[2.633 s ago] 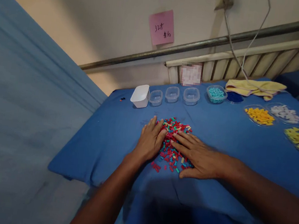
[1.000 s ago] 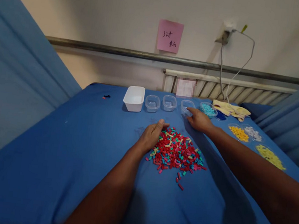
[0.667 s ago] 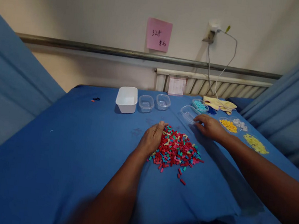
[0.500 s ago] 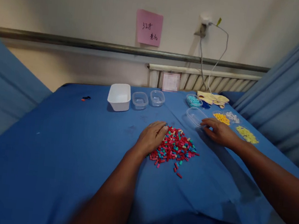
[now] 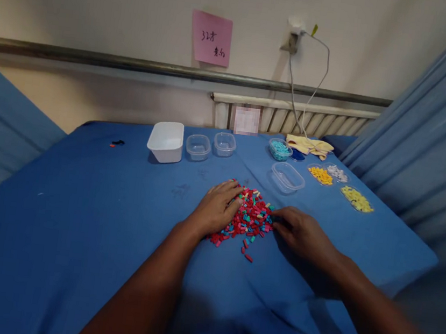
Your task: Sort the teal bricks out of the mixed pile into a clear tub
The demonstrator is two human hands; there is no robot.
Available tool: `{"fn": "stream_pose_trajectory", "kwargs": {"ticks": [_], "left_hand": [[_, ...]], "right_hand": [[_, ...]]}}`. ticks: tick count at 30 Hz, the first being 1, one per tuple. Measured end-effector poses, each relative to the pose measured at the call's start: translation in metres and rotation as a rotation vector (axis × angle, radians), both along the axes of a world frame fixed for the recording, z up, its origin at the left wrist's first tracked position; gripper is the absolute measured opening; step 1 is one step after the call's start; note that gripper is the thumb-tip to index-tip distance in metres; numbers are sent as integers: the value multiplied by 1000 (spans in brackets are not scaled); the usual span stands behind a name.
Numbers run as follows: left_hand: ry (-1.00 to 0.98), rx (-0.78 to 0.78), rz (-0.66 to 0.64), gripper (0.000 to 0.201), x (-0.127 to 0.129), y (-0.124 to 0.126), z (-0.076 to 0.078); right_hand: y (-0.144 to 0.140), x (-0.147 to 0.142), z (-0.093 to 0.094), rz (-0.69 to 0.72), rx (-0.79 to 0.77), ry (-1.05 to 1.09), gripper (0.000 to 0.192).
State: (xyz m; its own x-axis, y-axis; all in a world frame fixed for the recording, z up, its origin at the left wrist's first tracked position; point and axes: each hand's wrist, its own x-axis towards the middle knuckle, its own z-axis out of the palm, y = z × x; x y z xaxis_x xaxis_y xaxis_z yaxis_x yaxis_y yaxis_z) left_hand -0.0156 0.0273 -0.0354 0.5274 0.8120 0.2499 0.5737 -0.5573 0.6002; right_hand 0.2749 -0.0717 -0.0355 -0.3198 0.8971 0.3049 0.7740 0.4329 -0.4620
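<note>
— While the left hand (image 5: 215, 209) lies flat, fingers spread, on the near-left edge of the bead pile (image 5: 250, 218), what is the right hand (image 5: 300, 233) doing?

— Resting at the pile's right edge, fingertips curled among the beads — whether it pinches any I cannot tell.

— And the pile?

— Mid-table on the blue cloth (image 5: 79, 214), with an empty clear tub (image 5: 287, 176) just beyond it.
</note>
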Motion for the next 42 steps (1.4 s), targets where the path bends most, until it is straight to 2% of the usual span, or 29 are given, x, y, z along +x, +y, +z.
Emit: {"fn": "stream_pose_trajectory", "kwargs": {"ticks": [2, 5, 10, 14, 18, 21, 27, 30, 34, 36, 39, 42], "left_hand": [[-33, -4, -12, 55, 1, -1, 1], [-191, -39, 21, 52, -2, 2, 3], [-399, -20, 267, 55, -20, 16, 5], [-521, -66, 424, 58, -31, 28, -2], [-581, -69, 452, 62, -30, 36, -7], [-594, -75, 451, 62, -27, 37, -5], [-640, -131, 456, 65, -22, 33, -2], [-639, -133, 466, 67, -22, 35, -3], [-631, -129, 488, 67, -25, 38, -5], [-625, -126, 486, 66, -26, 38, -6], [-636, -120, 469, 66, -26, 38, -6], [-640, -121, 468, 66, -25, 37, -5]], "right_hand": [[7, -9, -4, 39, -7, 47, 25], [22, -24, -7, 94, 32, 95, 25], [46, -48, -1, 162, 71, 129, 20], [65, -69, 8, 242, 78, 93, 18], [81, -98, 11, 375, 70, 5, 22], [87, -108, 12, 395, 75, -73, 27], [71, -91, 24, 356, 85, -173, 30], [56, -100, 26, 387, 106, -162, 34], [45, -127, 17, 504, 85, -232, 58], [45, -131, 12, 462, 68, -276, 70], [45, -121, 7, 351, 58, -276, 77], [34, -101, 4, 360, 42, -252, 78]]}}
